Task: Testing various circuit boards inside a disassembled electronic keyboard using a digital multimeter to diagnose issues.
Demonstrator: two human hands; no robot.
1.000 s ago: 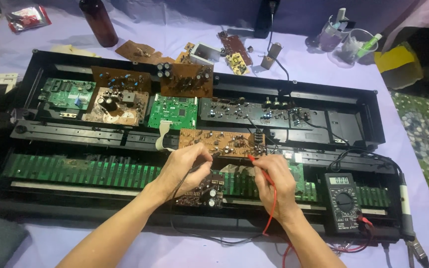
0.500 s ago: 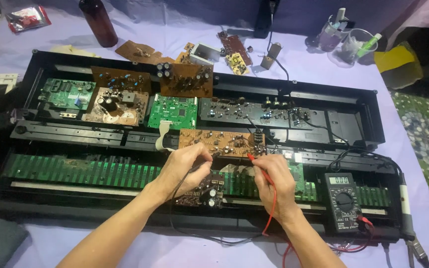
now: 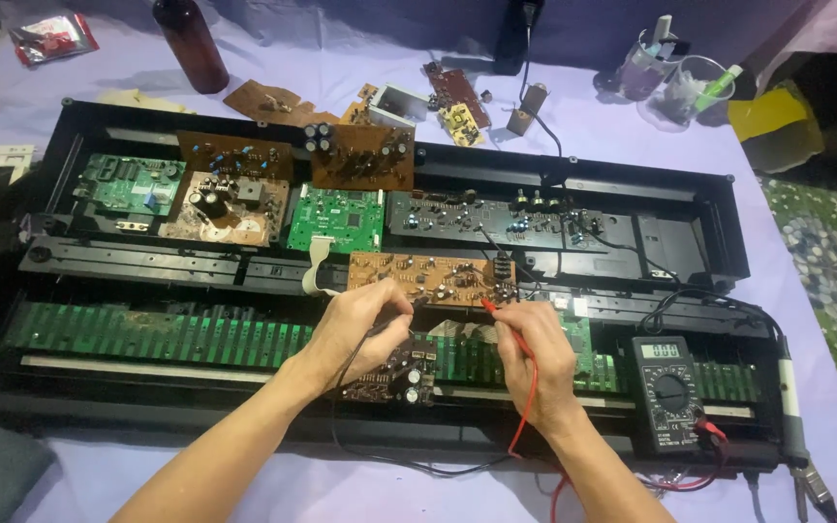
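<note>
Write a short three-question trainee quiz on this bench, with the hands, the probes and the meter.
1. True or false: the right hand holds the red probe with its tip on the brown circuit board.
2. Which lead does the left hand hold? A) black probe B) yellow C) blue
3. Fill in: the multimeter lies to the ____ of the right hand.

Key: 1 true; 2 A; 3 right
</note>
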